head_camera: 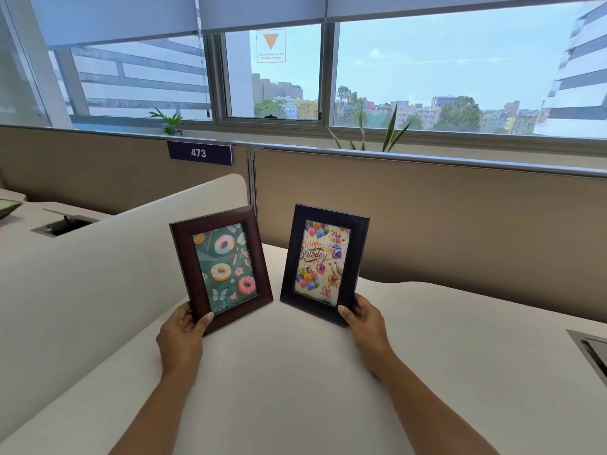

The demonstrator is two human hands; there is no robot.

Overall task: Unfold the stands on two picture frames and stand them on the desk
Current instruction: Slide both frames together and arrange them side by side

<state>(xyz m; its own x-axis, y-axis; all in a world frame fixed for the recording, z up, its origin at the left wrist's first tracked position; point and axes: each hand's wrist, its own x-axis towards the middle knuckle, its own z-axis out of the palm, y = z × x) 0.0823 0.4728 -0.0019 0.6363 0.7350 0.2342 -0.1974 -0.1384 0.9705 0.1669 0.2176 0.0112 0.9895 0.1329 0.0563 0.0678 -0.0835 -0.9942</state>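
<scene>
Two picture frames are up in front of us, one per hand: our left hand [182, 336] grasps the brown frame [220, 269] with the doughnut print at its lower left corner, thumb on the front; our right hand [363, 318] grasps the black frame [324, 262] with the birthday print at its lower right corner. Both sit near the white worktop [427, 356], tilted, close together but apart; contact with the surface we cannot tell. The stands are at the back, hidden. We judge them light, rigid, smooth-edged, with a breakable glazed front, so corner pinches risk a twist; gripping both side rails seems safer.
</scene>
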